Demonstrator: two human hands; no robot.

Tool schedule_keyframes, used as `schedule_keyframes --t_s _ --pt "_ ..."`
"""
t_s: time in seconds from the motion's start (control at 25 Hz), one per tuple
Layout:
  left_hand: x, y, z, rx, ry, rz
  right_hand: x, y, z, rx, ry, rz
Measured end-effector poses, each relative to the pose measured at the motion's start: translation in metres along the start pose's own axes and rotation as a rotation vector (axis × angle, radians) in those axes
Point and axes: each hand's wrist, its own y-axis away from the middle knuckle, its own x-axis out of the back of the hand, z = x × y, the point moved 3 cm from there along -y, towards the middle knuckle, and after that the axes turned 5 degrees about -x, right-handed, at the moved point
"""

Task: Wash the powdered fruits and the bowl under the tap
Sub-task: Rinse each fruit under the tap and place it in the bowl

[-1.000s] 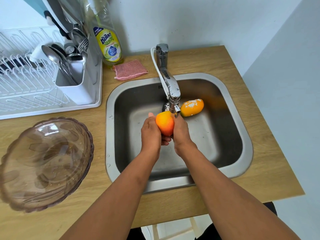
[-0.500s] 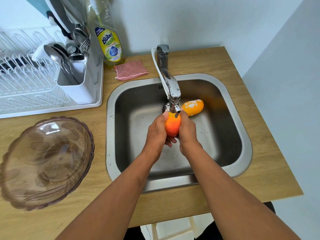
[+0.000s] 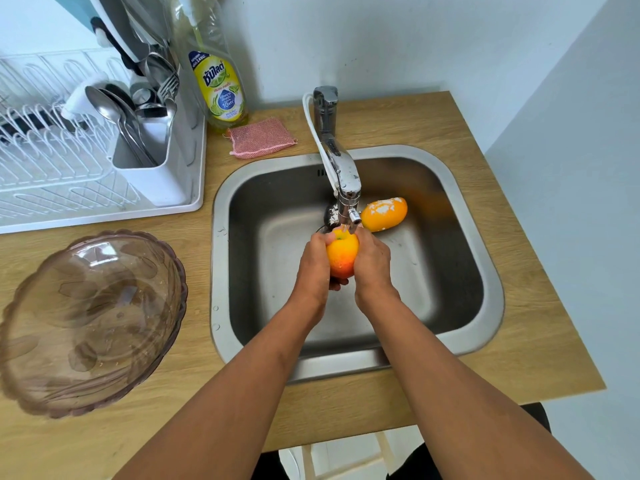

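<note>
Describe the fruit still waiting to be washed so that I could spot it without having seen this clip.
Look into the steel sink set in the wooden counter. Behind the tap spout, on the basin floor to its right, lies an orange fruit. Unlike the fruit held in the hands, it has white powder on top.

Tap spout [image 3: 341, 178] hangs right over the sink [image 3: 485, 271] middle, powdered fruit [image 3: 384, 214] behind it, left basin floor open.

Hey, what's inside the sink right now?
In the sink, an orange fruit with white powder lies on the bottom, and the left hand and right hand hold another fruit under the tap. The tap and hands hide the drain.
</note>
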Motion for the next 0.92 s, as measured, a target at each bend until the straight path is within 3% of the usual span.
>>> schedule_keyframes --t_s 0.08,0.28,0.44,0.56,0.64,0.72,0.84,0.92 --pt "0.002 -0.002 -0.004 0.006 0.037 -0.018 -0.002 0.002 0.003 -0.052 -0.046 -0.045" --pt "0.004 -0.013 -0.001 0.024 0.035 0.083 -0.010 0.007 0.011 0.135 0.022 -0.153" --pt "-0.008 0.000 -0.008 -0.259 -0.180 0.098 -0.003 -0.007 0.005 -0.070 -0.156 0.057" --pt "-0.012 -0.002 -0.009 -0.407 -0.291 0.067 -0.001 -0.020 0.009 -0.212 -0.303 0.016" --pt "-0.011 -0.012 -0.006 -0.359 -0.298 0.045 0.001 -0.019 0.014 -0.315 -0.390 -0.067" --pt "-0.007 -0.020 -0.003 -0.224 -0.152 0.066 0.008 -0.019 0.014 -0.264 -0.331 -0.147" --pt "-0.004 -0.017 -0.005 -0.158 -0.056 0.095 0.019 -0.021 0.016 -0.064 -0.081 -0.093" --pt "-0.006 -0.008 -0.012 -0.218 -0.136 0.062 0.021 -0.025 0.018 -0.120 -0.047 -0.042"
